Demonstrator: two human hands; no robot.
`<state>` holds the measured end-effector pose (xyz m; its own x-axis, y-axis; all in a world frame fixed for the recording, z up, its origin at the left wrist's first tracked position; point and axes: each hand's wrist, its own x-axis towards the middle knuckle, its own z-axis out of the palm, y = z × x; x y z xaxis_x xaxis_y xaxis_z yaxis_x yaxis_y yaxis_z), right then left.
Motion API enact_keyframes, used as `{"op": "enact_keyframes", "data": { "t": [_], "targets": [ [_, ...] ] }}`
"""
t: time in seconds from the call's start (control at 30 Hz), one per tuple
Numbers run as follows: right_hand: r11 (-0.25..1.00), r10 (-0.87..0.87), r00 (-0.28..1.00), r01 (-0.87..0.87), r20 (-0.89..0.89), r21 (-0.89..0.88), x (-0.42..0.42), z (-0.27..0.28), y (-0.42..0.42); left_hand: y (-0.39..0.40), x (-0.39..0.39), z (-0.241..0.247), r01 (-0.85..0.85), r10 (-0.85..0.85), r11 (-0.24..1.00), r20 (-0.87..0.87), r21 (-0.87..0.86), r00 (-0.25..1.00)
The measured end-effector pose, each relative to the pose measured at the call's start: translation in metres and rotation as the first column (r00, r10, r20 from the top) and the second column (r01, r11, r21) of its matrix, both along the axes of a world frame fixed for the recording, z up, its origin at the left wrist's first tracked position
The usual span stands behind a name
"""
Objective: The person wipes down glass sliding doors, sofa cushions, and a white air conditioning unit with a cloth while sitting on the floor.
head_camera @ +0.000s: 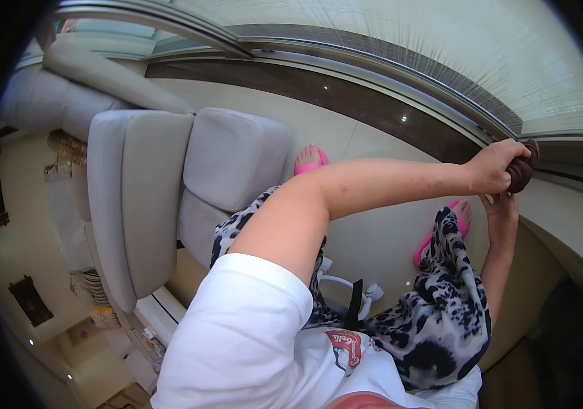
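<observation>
Out at the far right, beside the sliding door's frame, my left hand [491,166] grips a bunched dark brown cloth [522,167]. The cloth looks folded or twisted into a thick roll. Just below it is my right hand [501,205], its fingers reaching up to the cloth's lower end. Those fingertips are partly hidden, so their hold is unclear. My left arm crosses the view in front of me. Both hands are close together above the floor strip along the metal door track [475,115].
A glass sliding door [424,46] curves across the top. To the left stands a grey upholstered sofa [238,156]. My feet in pink slippers [427,243] rest on pale floor tiles [373,220]. A white tubular frame [340,280] shows between my legs.
</observation>
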<state>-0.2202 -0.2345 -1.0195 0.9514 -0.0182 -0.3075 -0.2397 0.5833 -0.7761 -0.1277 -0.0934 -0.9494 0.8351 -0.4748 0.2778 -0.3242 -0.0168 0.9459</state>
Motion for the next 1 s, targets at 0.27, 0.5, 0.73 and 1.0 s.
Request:
{"op": "enact_keyframes", "data": {
  "t": [0.27,0.5,0.73,1.0],
  "targets": [
    [0.824,0.383,0.857,-0.485,0.345,0.292,0.024,0.21,0.048,0.08,-0.057,0.192,-0.178,0.158,0.983,0.315,0.038,0.936],
    [0.821,0.539,0.762,-0.571,0.359,-0.02,-0.02,0.342,0.145,0.171,-0.143,0.29,-0.382,0.41,0.907,0.568,-0.176,0.713],
    [0.764,0.644,0.735,-0.629,0.212,-0.145,-0.051,0.402,0.269,0.266,-0.196,0.308,-0.699,0.688,0.671,0.561,-0.25,0.46],
    [0.691,0.717,0.679,-0.722,0.154,-0.032,-0.047,0.408,0.295,0.281,-0.211,0.298,-0.575,0.587,0.776,-0.039,-0.259,0.809]
  ]
}}
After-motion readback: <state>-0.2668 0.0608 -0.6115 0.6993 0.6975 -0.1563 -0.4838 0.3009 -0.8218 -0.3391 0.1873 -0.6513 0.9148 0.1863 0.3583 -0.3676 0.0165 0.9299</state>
